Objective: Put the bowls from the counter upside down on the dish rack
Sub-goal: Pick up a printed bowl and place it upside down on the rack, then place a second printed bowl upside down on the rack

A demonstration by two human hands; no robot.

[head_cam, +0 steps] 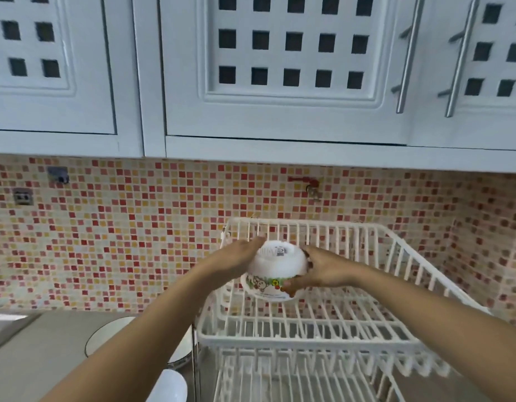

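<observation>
Here, a white bowl with a cartoon band near its rim is held upside down, foot uppermost, over the back left part of the upper tier of a white wire dish rack. The left hand lies flat against the bowl's left side, fingers extended toward the foot; the right hand cups the right side, with its thumb pressing the rim band from the front. The bowl is thus clamped between the two hands. Whether the rim already touches the wires cannot be told; it appears just above them, slightly tilted toward the camera.

To complete the step well, the bowl should probably be levelled so that the whole rim meets the wires at once, and set close to the back corner, which would leave the tier's open span free for the others. Both hands are best released together, outward, to avoid tipping it.

At least two more white bowls wait on the grey counter at lower left, partly hidden by the left forearm. The rack's lower tier is blurred.
</observation>
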